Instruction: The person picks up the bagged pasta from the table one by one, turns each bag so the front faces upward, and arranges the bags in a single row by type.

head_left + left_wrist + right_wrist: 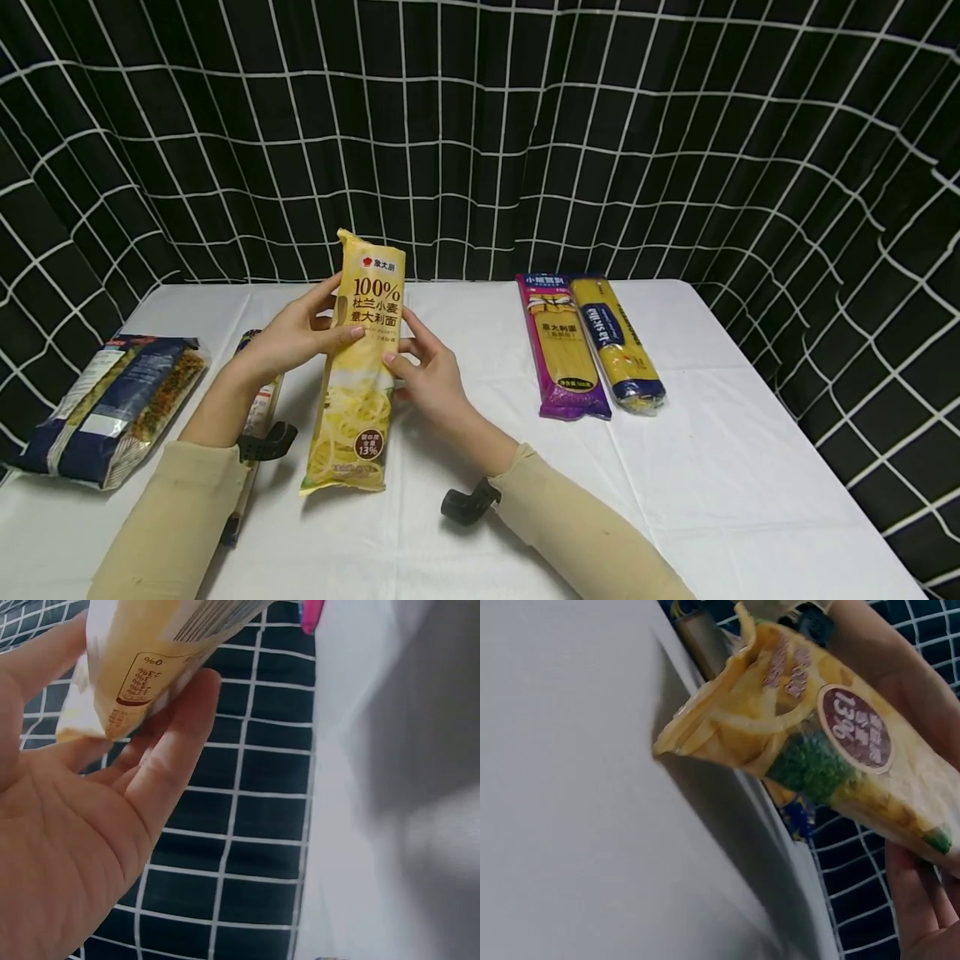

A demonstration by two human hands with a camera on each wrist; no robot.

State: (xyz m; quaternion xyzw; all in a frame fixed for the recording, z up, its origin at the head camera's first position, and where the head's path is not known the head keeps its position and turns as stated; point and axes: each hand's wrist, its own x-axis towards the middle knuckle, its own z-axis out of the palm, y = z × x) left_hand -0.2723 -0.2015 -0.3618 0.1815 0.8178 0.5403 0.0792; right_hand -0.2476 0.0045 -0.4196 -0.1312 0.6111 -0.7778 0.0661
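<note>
A yellow packet of spaghetti (358, 367) is held up by both hands, tilted, its printed front toward the head camera. The left hand (294, 332) grips its left edge, thumb across the front and fingers behind. On the right edge, the right hand (435, 377) pinches the packet with the thumb in front. In the left wrist view, left-hand fingers (172, 754) lie against the back of the packet (142, 652), where small print shows. The right wrist view shows the packet's lower end (780, 712) above the white cloth; only part of the right hand (930, 907) appears.
A blue pasta bag (112, 408) lies at the left of the white-covered table (720, 492). Another slim packet (258, 408) is partly hidden under the left forearm. A purple spaghetti packet (564, 346) and a yellow-and-blue one (617, 343) lie side by side on the right.
</note>
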